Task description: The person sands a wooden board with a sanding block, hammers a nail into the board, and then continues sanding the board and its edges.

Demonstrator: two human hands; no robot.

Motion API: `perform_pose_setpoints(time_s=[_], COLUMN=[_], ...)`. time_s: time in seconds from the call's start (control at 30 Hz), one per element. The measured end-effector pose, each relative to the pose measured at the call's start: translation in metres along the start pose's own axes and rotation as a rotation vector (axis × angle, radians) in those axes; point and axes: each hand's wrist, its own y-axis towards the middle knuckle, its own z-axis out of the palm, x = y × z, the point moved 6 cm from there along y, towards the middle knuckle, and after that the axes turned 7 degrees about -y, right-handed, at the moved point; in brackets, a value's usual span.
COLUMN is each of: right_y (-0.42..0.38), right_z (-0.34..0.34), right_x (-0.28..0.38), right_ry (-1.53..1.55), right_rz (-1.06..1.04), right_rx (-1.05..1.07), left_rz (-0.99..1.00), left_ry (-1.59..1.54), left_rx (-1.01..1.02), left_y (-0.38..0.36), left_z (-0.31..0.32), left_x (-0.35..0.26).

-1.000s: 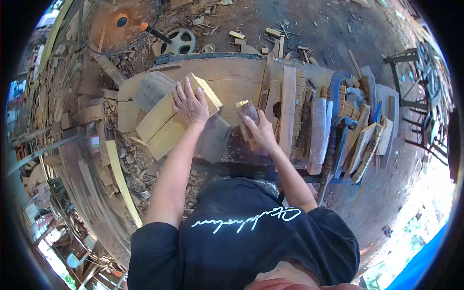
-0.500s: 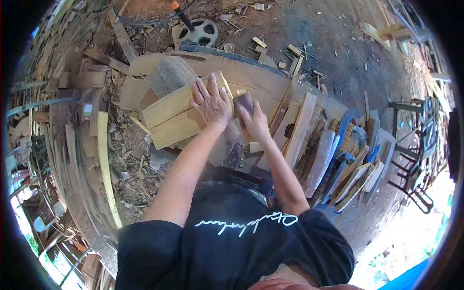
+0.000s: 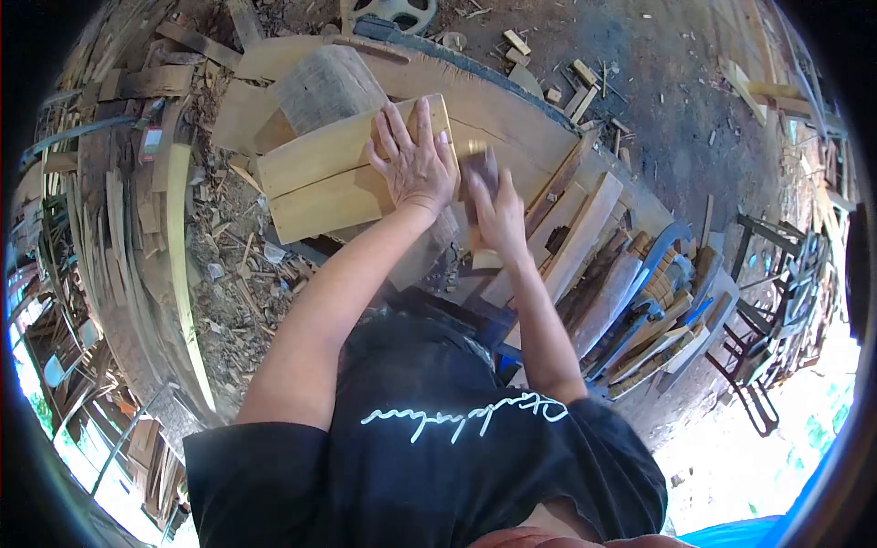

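Observation:
A pale wooden box [image 3: 320, 202], its face made of two boards with a seam between them, lies at a slant on the work surface. My left hand [image 3: 417, 163] presses flat on the box near its right end, fingers stretched out and slightly spread. Just beyond that end, my right hand [image 3: 498, 212] grips a dark brown block [image 3: 480, 173] like a sanding block, close beside the box's end face. The block's far tip shows yellowish and is smeared by motion. Behind the box sits a grey, weathered chunk of wood [image 3: 331, 89].
A broad wooden board [image 3: 512, 137] forms the work surface. To the right lie several wood strips [image 3: 585, 228] and a blue-framed handsaw [image 3: 660, 251]. Wood chips [image 3: 237, 274] litter the ground at left, beside a long pale strip [image 3: 180, 265]. A wheel-like base [image 3: 393, 11] stands at the far edge.
The view has tipped, so most of the scene sits higher in it. My left hand stays on the box; my right hand keeps the block at the box's end, with a slightly wider gap.

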Motion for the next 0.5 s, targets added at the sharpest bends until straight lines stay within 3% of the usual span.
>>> perform_pose_setpoints(time_s=[0.07,0.27,0.4,0.5], right_y=[0.047,-0.034,0.031,0.038], right_z=[0.018,-0.008,0.007,0.012], right_x=[-0.005,-0.01,0.002,-0.003], right_ry=[-0.111,0.03,-0.116,-0.031], right_rz=[-0.01,0.033,0.107,0.05], right_rx=[0.06,0.055,0.175,0.085], left_rz=[0.001,0.031,0.049,0.077], left_ry=[0.001,0.015,0.05,0.042], left_rx=[-0.016,-0.061,-0.073,-0.071], left_y=[-0.002,-0.004,-0.001,0.0], left_z=[-0.002,-0.002,-0.004,-0.004], left_x=[0.001,-0.001,-0.001,-0.002])
